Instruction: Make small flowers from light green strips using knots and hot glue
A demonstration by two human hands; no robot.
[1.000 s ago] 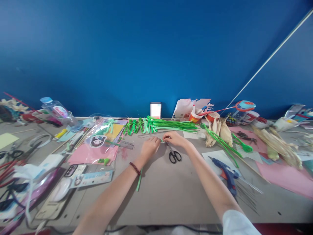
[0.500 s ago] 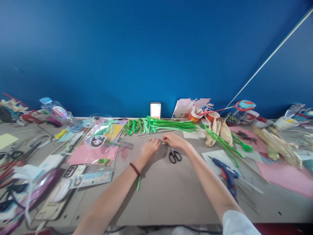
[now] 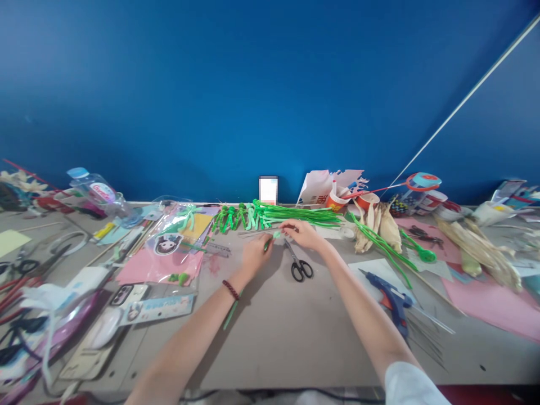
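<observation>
My left hand (image 3: pixel 255 254) is closed round a long green stem (image 3: pixel 231 315) that runs back under my wrist toward me. My right hand (image 3: pixel 300 233) pinches the stem's pale green tip (image 3: pixel 276 234) between fingers and thumb. Both hands meet over the middle of the grey table (image 3: pixel 278 332). Black-handled scissors (image 3: pixel 297 264) lie just below my right hand. A row of finished green stems (image 3: pixel 278 215) lies just behind my hands.
A blue glue gun (image 3: pixel 390 297) lies on white paper at the right, with dried husks (image 3: pixel 377 226) behind it. Pink paper and a plastic packet (image 3: pixel 169 250) sit at the left. A water bottle (image 3: pixel 98 191), cups (image 3: pixel 337 201) and craft clutter line the back edge.
Both hands have lifted and shifted slightly away from me with the green stem; its near end has swung left under my forearm.
</observation>
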